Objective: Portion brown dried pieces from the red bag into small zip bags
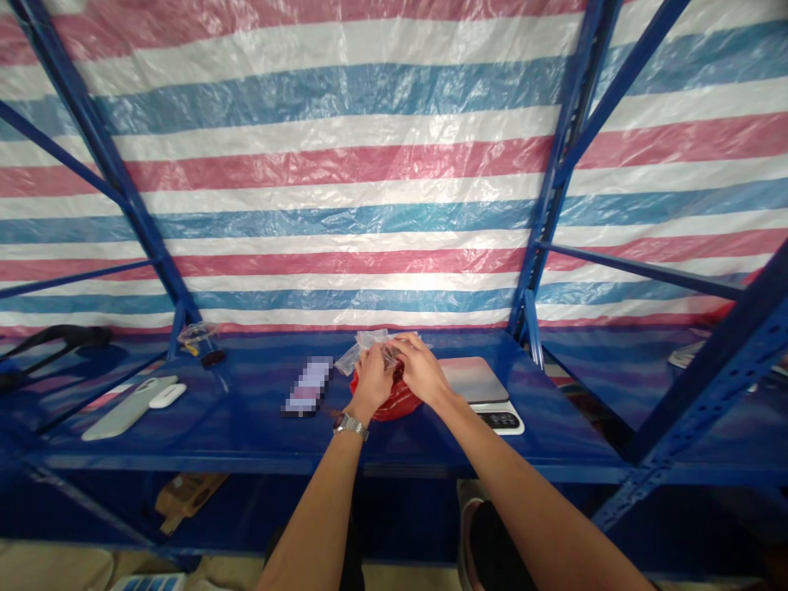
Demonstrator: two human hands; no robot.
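Forearms reach over blue shelf. Left hand and right hand both have bent fingers on clear bag, at top of red bag mid-shelf; can't tell if pinched tight. Phone left, scale right, partly behind right forearm. Cup, pale phone, white case farther left. Hands hide red bag's mouth; phone screen pixelated.
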